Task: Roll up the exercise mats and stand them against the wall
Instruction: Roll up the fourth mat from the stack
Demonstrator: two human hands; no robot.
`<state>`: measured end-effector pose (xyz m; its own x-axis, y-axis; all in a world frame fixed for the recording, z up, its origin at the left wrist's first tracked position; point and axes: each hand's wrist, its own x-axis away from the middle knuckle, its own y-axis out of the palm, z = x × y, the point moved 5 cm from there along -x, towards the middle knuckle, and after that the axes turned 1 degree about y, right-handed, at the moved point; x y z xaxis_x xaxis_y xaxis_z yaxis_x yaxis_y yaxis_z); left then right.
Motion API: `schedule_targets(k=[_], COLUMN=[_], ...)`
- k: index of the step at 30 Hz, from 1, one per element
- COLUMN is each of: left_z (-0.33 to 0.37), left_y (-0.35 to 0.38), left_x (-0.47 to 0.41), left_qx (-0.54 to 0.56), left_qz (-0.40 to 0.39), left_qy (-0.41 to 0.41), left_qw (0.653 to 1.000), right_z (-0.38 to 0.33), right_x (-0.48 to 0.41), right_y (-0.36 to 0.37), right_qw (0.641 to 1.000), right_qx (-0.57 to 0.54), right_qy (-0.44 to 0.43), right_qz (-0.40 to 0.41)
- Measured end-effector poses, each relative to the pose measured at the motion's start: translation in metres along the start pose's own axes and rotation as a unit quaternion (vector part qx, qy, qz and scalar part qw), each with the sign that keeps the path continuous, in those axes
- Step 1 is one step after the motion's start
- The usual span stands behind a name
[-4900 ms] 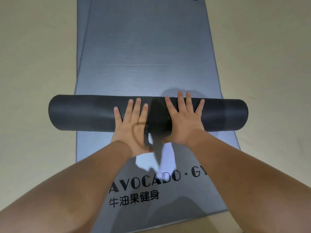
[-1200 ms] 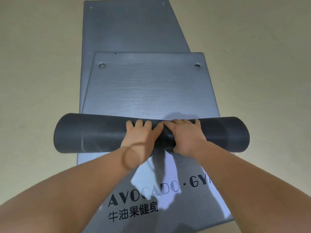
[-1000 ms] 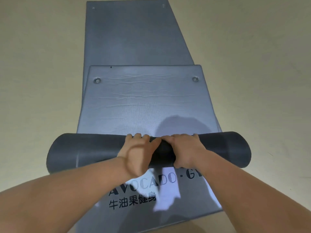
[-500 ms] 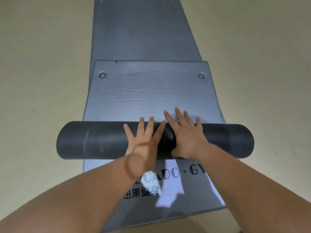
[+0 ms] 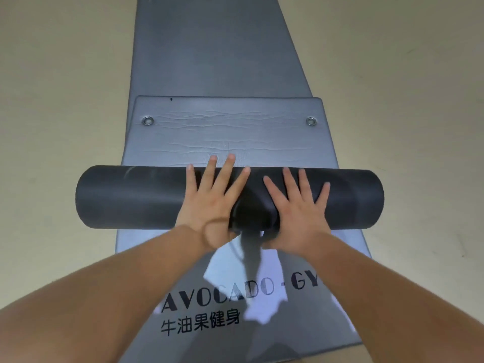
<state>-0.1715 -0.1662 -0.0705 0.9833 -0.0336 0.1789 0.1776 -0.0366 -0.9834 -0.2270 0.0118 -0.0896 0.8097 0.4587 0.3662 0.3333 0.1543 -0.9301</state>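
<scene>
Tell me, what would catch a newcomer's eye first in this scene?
First, the dark rolled mat lying crosswise in the middle, with the left hand and right hand spread flat on top of it. Ahead of the roll, its unrolled end lies flat, with a metal eyelet near each corner. Under it all lies a longer grey mat with black AVOCADO lettering near the person.

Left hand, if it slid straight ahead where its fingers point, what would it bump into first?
Probably the flat end of the top mat: the left hand lies open on the rolled part, fingertips already past it.
</scene>
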Motion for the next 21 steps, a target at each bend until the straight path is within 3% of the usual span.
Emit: schedule_targets(k=[5, 9, 13, 17, 21], left_z=[-0.010, -0.026, -0.046, -0.046, -0.040], left_y=[0.022, 0.014, 0.002, -0.006, 0.001], left_x=[-0.008, -0.047, -0.085, -0.094, -0.094], left_qx=[0.014, 0.028, 0.036, 0.029, 0.014], left_qz=[-0.054, -0.067, -0.080, -0.027, 0.015], left_qy=[-0.086, -0.081, -0.087, -0.075, -0.075], left_qw=[0.995, 0.994, 0.992, 0.996, 0.997], right_z=[0.006, -0.004, -0.011, -0.005, 0.002], right_x=[-0.052, -0.039, -0.048, -0.084, -0.121], right_y=[-0.028, -0.022, -0.007, -0.029, -0.055], right_qw=[1.000, 0.993, 0.994, 0.992, 0.994], right_qx=[0.007, 0.042, 0.095, 0.090, 0.091], right_qy=[-0.003, -0.036, -0.020, -0.023, -0.039], right_qz=[-0.002, 0.103, 0.056, 0.082, 0.042])
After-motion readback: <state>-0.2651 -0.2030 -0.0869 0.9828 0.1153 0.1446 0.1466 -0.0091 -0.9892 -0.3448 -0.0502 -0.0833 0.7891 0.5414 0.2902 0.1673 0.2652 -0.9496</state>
